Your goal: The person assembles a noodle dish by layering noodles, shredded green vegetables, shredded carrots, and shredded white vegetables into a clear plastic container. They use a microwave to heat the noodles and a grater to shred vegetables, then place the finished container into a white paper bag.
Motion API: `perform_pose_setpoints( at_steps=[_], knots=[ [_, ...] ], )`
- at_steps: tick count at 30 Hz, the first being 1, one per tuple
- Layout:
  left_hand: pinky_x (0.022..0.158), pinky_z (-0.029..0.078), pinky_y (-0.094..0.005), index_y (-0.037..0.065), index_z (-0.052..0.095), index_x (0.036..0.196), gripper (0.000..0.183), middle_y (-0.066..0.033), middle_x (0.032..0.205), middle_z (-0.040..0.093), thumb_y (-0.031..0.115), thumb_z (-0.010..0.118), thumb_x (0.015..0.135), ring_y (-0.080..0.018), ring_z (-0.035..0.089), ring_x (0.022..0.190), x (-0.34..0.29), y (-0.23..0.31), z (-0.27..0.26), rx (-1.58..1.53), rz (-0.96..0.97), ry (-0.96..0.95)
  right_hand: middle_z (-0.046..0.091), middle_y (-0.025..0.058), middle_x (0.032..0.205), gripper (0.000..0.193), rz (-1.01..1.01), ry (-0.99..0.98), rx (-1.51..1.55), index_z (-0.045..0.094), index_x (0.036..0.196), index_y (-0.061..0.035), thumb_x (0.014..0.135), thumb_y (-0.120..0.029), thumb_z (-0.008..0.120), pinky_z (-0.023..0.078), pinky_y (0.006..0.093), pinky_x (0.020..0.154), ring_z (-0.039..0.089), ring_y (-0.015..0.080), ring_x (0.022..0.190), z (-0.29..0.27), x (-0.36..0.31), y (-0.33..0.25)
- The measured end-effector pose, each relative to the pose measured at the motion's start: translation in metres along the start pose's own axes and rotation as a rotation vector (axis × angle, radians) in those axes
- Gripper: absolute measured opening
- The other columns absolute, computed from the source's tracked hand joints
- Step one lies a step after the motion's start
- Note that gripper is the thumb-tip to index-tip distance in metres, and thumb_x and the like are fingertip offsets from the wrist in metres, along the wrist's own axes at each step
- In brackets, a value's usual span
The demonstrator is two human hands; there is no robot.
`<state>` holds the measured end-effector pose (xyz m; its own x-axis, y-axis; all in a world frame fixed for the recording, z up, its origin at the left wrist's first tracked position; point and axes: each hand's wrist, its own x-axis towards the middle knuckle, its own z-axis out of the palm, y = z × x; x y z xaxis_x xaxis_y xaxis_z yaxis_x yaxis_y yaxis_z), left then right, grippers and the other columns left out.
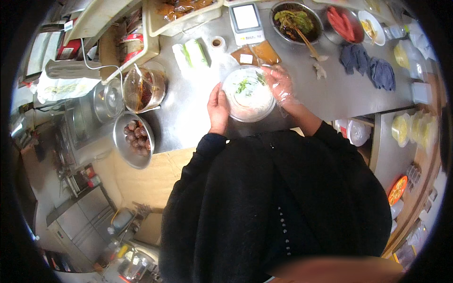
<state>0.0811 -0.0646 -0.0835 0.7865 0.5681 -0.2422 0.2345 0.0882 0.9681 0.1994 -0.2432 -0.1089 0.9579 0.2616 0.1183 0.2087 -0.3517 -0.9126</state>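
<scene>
On the left, a round silver metal bowl (138, 163) has brown balls (137, 134) in it. Just behind it is a round clear tub (158, 92) with dark red-brown sauce inside. The silver worktop (184, 106) runs on to the right. On it lies a green and white package (194, 53), with a small round roll (217, 43) just beside it.

Next is the bare left hand (218, 108). Its grip is around the left side of a round clear plastic bowl (255, 119). This bowl sits at the front of the worktop, in the middle, between both hands. Its food looks white and pink, with little green leaves (242, 87) in the middle.

Behind the bowl are a white box with a bright screen (247, 18) and flat brown packets (265, 53). The right hand (281, 85) wears a clear plastic glove. Its grip is on the bowl's right edge, with the fingers bent.

Farther right, wooden chopsticks (307, 43) lean in a silver bowl of dark green leaves (275, 29). Then come a metal bowl of long red pieces (359, 31), two dark blue cloths (381, 74) and a white bowl with yellow food (379, 22).
</scene>
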Motion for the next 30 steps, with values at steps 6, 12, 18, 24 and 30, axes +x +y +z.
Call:
perform_pose_setpoints(
  at_steps=[6,12,18,24,30],
  knots=[
    [0.102,0.038,-0.0332,-0.004,0.044,0.135,0.045,-0.0198,0.129,0.055,0.016,0.053,0.096,-0.0277,0.053,0.117,0.003,0.0,-0.006,0.266,0.157,-0.045,0.062,0.0122,0.112,0.029,0.219,-0.077,0.464,0.065,0.118,-0.0084,0.091,-0.019,0.059,0.044,0.035,0.09,0.058,0.0229,0.103,-0.008,-0.002,-0.005],
    [0.108,0.013,-0.0646,0.01,0.038,0.143,0.086,-0.0245,0.149,0.027,0.052,0.069,0.075,-0.0449,0.018,0.14,-0.007,0.049,0.02,1.046,0.608,-0.333,0.06,0.0109,0.116,0.035,0.214,0.128,0.327,0.06,0.122,-0.0063,0.095,-0.029,0.054,0.042,0.036,0.093,0.056,0.0222,0.106,-0.052,0.015,-0.018],
    [0.1,0.006,-0.0775,0.027,0.038,0.144,0.101,-0.0201,0.155,0.016,0.07,0.072,0.059,-0.0488,0.008,0.141,-0.009,0.066,0.058,1.327,0.632,-0.571,0.062,0.0045,0.107,0.024,-0.002,0.176,0.077,0.065,0.111,-0.0026,0.092,-0.017,0.06,0.043,0.0281,0.089,0.056,0.0156,0.099,-0.075,0.021,-0.014],
    [0.097,0.01,-0.0802,0.031,0.033,0.146,0.105,-0.0186,0.155,0.015,0.071,0.072,0.058,-0.0495,0.007,0.14,-0.006,0.056,0.06,1.41,0.589,-0.568,0.061,0.0137,0.102,0.024,-0.301,0.214,-0.18,0.061,0.109,-0.0032,0.086,-0.002,0.061,0.048,0.0358,0.082,0.059,0.0275,0.094,-0.075,0.004,-0.006],
    [0.097,0.009,-0.08,0.026,0.03,0.148,0.107,-0.0227,0.155,0.011,0.074,0.069,0.06,-0.0517,0.005,0.14,-0.005,0.088,0.058,1.449,0.531,-0.722,0.06,0.0149,0.1,0.02,0.104,0.139,0.051,0.062,0.105,-0.0008,0.086,-0.006,0.061,0.047,0.0348,0.083,0.059,0.0251,0.094,-0.087,0.027,-0.039]
  ],
)
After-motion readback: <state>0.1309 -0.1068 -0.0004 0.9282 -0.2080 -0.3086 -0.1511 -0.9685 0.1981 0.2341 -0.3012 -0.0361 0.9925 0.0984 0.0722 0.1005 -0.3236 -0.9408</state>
